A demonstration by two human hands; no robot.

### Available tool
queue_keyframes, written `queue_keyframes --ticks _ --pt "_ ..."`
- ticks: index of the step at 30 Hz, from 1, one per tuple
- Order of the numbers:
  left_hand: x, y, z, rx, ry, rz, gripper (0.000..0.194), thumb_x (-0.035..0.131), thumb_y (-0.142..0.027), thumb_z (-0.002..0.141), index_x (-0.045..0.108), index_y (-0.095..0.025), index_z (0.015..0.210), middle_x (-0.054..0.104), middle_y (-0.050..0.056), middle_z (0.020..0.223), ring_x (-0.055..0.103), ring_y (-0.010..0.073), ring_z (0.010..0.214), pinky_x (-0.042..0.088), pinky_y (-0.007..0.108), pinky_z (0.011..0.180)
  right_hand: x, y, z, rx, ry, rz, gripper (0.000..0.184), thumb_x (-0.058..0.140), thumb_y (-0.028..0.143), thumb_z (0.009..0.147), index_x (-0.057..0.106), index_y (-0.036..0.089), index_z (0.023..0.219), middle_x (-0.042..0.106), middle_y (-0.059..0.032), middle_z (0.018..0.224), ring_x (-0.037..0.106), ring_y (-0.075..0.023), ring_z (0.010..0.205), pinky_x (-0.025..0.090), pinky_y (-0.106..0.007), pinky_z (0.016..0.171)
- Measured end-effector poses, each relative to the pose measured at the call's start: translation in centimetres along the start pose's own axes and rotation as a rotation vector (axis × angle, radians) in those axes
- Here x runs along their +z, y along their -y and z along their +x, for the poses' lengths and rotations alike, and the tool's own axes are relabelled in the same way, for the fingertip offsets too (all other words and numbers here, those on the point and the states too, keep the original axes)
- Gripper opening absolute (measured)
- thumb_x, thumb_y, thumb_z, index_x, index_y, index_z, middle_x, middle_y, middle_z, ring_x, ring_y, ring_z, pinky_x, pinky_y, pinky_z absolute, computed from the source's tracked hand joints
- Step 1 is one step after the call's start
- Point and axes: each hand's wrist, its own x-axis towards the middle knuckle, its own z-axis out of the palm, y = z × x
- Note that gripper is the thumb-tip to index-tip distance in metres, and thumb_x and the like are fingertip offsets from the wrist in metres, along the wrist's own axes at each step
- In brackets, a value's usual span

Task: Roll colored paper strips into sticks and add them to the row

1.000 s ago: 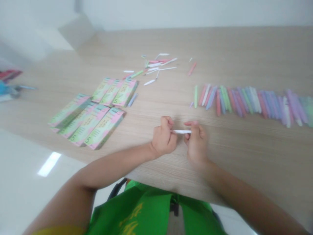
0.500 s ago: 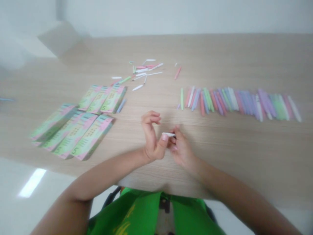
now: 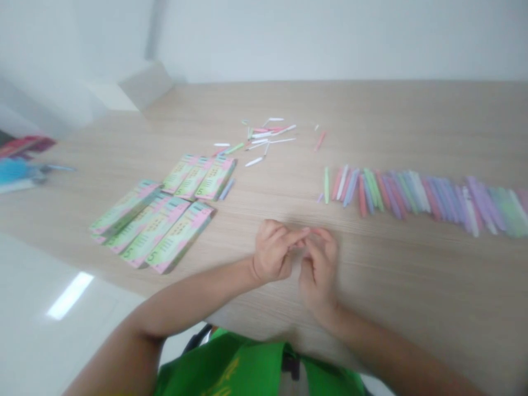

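Observation:
My left hand (image 3: 273, 252) and my right hand (image 3: 320, 269) meet fingertip to fingertip above the near part of the table. The left fingers are curled in, with the index finger reaching across to the right hand. On the right, the fingers bend inward and the thumb is tucked close. Whatever they grip is hidden by the fingers and blur. Ahead and to the right lies a long row of slim pen-like sticks (image 3: 396, 192) in pink, white, green, blue and purple. Farther off is a loose heap of thin white, pink and green pen parts (image 3: 264, 133).
Several flat green-and-pink boxes (image 3: 171, 234) lie in two groups on the left of the table (image 3: 247, 308). A blue stick (image 3: 226, 189) rests beside them. A pale box-like block (image 3: 146, 85) stands at the back left, and red and blue items (image 3: 18, 165) sit at the far left edge.
The white pen-like piece between my hands is no longer visible. My left fingers have folded down from a raised, spread pose toward the right hand. The whole view has shifted.

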Motion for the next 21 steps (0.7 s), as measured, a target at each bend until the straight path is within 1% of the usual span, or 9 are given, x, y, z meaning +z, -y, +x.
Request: queue_keyframes --ticks 2,5,6,8,10,14,17,19,21 --pt "0.0 -0.2 -0.2 0.043 0.013 0.042 0.037 0.037 -0.020 0.093 0.050 -0.017 0.128 0.064 0.001 0.068 0.052 0.0156 0.065 0.038 0.033 0.070 -0.2 -0.1 0.2 -0.114 0.012 -0.110 0.027 0.041 0.010 0.079 0.062 0.020 0.093 0.047 -0.0108 0.125 0.034 -0.0304 0.128 0.028 -0.059 0.106" --pt "0.4 -0.8 -0.4 0.095 0.014 0.107 0.043 0.041 -0.022 0.092 0.045 -0.015 0.135 0.063 0.001 0.067 0.052 0.0169 0.066 0.036 0.034 0.068 -0.1 -0.2 0.2 -0.145 0.022 -0.037 0.023 0.039 0.013 0.082 0.059 0.020 0.092 0.058 -0.0087 0.102 0.050 -0.0255 0.107 0.035 -0.055 0.098" --pt "0.5 -1.0 -0.4 0.104 0.022 0.123 0.045 0.041 -0.022 0.092 0.043 -0.015 0.136 0.063 0.002 0.067 0.052 0.0174 0.066 0.036 0.034 0.067 0.0 -0.3 0.2 -0.124 0.033 0.017 0.022 0.038 0.014 0.084 0.057 0.021 0.090 0.059 -0.0062 0.091 0.053 -0.0226 0.095 0.039 -0.052 0.094" --pt "0.7 -1.6 -0.5 0.108 0.053 0.146 0.046 0.040 -0.022 0.091 0.042 -0.014 0.137 0.062 0.003 0.068 0.051 0.0186 0.065 0.034 0.035 0.065 0.2 -0.7 0.0 -0.067 0.054 0.129 0.018 0.039 0.018 0.085 0.055 0.023 0.080 0.056 -0.0020 0.075 0.052 -0.0191 0.075 0.042 -0.045 0.084" --pt "0.7 -2.1 -0.6 0.068 0.100 0.145 0.049 0.039 -0.028 0.090 0.041 -0.012 0.137 0.062 0.005 0.070 0.051 0.0208 0.066 0.035 0.037 0.064 0.3 -1.2 -0.1 0.002 0.064 0.227 0.017 0.041 0.024 0.084 0.052 0.024 0.072 0.053 -0.0008 0.067 0.049 -0.0186 0.068 0.042 -0.039 0.072" --pt "-0.2 -2.5 0.1 0.000 0.180 0.115 0.060 0.040 -0.040 0.086 0.041 -0.004 0.134 0.063 0.015 0.088 0.055 0.0273 0.081 0.041 0.043 0.071 0.3 -2.0 0.1 0.182 -0.003 0.363 0.015 0.042 0.024 0.081 0.055 0.022 0.074 0.053 -0.0009 0.068 0.049 -0.0175 0.065 0.039 -0.032 0.060" --pt "-1.6 -0.7 2.6 -0.061 0.205 0.278 0.044 0.046 -0.032 0.085 0.055 -0.009 0.122 0.064 0.016 0.102 0.054 0.0282 0.093 0.043 0.044 0.080 0.4 -1.8 0.3 0.252 -0.011 0.410 0.016 0.040 0.018 0.079 0.052 0.022 0.070 0.046 0.0023 0.060 0.042 -0.0145 0.056 0.034 -0.028 0.054" --pt "-2.6 1.9 5.2 -0.211 0.214 0.428 0.033 0.046 -0.029 0.086 0.063 -0.013 0.110 0.065 0.014 0.100 0.054 0.0278 0.095 0.043 0.043 0.084 0.4 -1.5 0.2 0.261 -0.004 0.433 0.017 0.038 0.017 0.078 0.050 0.023 0.067 0.042 0.0034 0.057 0.040 -0.0141 0.055 0.032 -0.028 0.053" --pt "-3.2 5.8 8.0 -0.383 0.283 0.552 0.031 0.043 -0.030 0.088 0.069 -0.015 0.093 0.067 0.014 0.091 0.056 0.0298 0.094 0.044 0.045 0.084 0.4 -1.2 0.2 0.265 -0.022 0.433 0.016 0.038 0.017 0.076 0.050 0.022 0.067 0.044 0.0027 0.059 0.042 -0.0146 0.057 0.033 -0.028 0.054"
